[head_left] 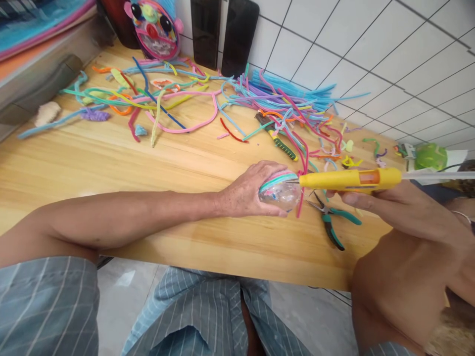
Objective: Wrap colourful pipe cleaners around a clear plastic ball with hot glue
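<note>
My left hand (pixel 252 190) is wrapped around a clear, rounded plastic bottle (pixel 284 198) with pink and turquoise pipe cleaners along its upper side. A yellow hot glue gun (pixel 330 179) lies level in my right hand (pixel 393 205), a pale glue stick (pixel 438 175) trailing from its back. Its metal nozzle reaches the bottle near the pipe cleaners; whether it touches, I cannot tell. A pink pipe cleaner (pixel 299 207) hangs down beside the nozzle. Just below the glue gun lie green-and-black pliers (pixel 328 217) with their handles apart.
Loose pipe cleaners (pixel 185 96) and a blue bundle (pixel 304 89) spread along the back of the wooden table (pixel 185 247). Among them lies a yellow-and-green handled tool (pixel 284 148). A decorated face figure (pixel 154 29) and two dark phones (pixel 239 37) stand against the tiled wall.
</note>
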The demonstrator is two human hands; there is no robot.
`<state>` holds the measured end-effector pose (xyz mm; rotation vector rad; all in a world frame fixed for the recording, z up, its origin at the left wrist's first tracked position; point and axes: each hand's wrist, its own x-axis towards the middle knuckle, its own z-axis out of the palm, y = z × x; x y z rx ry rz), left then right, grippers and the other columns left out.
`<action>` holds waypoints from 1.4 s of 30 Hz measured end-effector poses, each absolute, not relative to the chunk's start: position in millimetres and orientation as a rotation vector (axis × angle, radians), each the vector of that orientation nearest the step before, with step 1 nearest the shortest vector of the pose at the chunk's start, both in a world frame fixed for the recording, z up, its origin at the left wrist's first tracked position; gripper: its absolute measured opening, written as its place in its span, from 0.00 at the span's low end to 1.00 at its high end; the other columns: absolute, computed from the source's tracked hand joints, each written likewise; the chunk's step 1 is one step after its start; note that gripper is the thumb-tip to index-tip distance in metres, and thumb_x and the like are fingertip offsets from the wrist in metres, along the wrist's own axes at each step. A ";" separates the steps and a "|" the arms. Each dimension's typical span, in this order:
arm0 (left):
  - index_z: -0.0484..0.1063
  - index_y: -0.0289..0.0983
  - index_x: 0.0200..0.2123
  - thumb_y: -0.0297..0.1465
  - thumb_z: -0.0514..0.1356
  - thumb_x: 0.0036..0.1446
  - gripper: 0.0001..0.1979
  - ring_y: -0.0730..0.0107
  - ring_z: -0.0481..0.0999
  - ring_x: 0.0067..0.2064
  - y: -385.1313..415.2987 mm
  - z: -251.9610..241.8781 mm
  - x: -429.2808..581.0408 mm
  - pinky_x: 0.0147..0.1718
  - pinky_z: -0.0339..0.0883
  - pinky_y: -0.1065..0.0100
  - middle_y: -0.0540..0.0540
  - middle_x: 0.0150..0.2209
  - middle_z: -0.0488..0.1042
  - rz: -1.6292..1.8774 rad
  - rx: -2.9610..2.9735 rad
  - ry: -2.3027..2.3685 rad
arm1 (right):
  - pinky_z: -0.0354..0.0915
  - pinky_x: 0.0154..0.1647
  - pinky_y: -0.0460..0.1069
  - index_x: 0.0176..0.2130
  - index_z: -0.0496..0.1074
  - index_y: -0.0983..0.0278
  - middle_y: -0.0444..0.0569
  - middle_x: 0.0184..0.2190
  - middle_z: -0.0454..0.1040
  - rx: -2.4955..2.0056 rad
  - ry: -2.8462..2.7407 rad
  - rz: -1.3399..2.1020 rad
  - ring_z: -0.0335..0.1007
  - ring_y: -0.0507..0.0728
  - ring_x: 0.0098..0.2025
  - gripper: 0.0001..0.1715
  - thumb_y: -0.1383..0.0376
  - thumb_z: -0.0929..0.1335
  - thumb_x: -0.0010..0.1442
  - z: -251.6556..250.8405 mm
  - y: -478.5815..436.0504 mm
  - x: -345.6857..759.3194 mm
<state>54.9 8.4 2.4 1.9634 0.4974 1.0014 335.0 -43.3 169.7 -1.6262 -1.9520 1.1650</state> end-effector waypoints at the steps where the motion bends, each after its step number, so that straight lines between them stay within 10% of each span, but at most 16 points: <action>1: 0.69 0.42 0.70 0.54 0.80 0.50 0.50 0.37 0.74 0.71 8.5 2.1 54.9 0.74 0.66 0.38 0.33 0.69 0.74 1.001 1.964 0.493 | 0.81 0.30 0.53 0.34 0.86 0.50 0.48 0.29 0.82 -1.624 -2.019 1.176 0.79 0.61 0.32 0.24 0.35 0.78 0.61 170.5 -42.1 334.9; 42: 0.69 0.41 0.71 0.52 0.79 0.52 0.48 0.39 0.74 0.71 9.4 -1.4 54.6 0.73 0.67 0.40 0.33 0.68 0.75 1.024 1.990 0.449 | 0.78 0.34 0.53 0.39 0.84 0.53 0.46 0.32 0.84 -1.712 -2.304 1.031 0.80 0.61 0.35 0.36 0.27 0.68 0.65 170.1 -35.7 340.4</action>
